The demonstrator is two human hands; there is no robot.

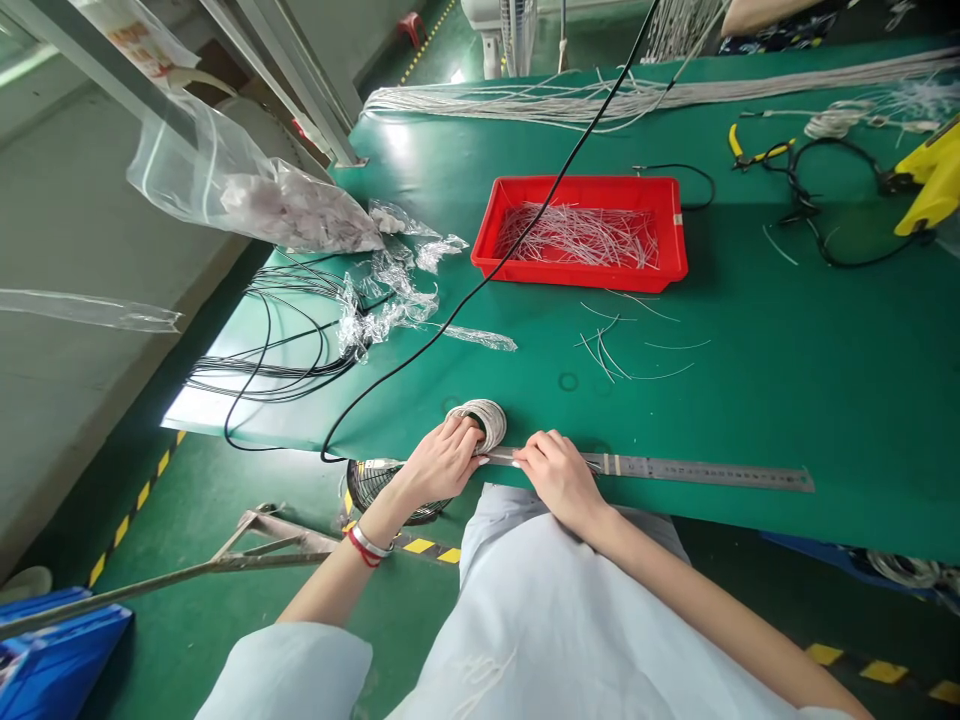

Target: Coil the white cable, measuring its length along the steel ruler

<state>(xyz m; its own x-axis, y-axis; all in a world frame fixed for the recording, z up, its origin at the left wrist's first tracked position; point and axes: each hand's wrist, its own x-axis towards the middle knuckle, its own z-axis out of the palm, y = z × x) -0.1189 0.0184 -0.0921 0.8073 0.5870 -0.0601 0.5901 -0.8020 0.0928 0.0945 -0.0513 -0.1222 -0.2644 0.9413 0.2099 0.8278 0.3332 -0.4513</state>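
Observation:
A small coil of off-white cable [491, 425] rests at the table's near edge, and my left hand [444, 462] is closed on its left side, fingers partly inside the ring. A steel ruler [705, 473] lies along the edge, running right from beneath my hands. My right hand [559, 478] is closed over the ruler just right of the coil, its fingers pinched on the cable's end. That end is mostly hidden under the fingers. Pale bands cross the ruler to the right of this hand.
A red tray [581, 275] holds many thin white strands; several loose strands [607, 350] lie nearby. A black cable [465, 305] hangs across the view. Left are plastic bags [300, 205] and black cables [277, 375]. Yellow-handled pliers [739, 150], a yellow tool [930, 175] and long white cables [525, 105] lie beyond.

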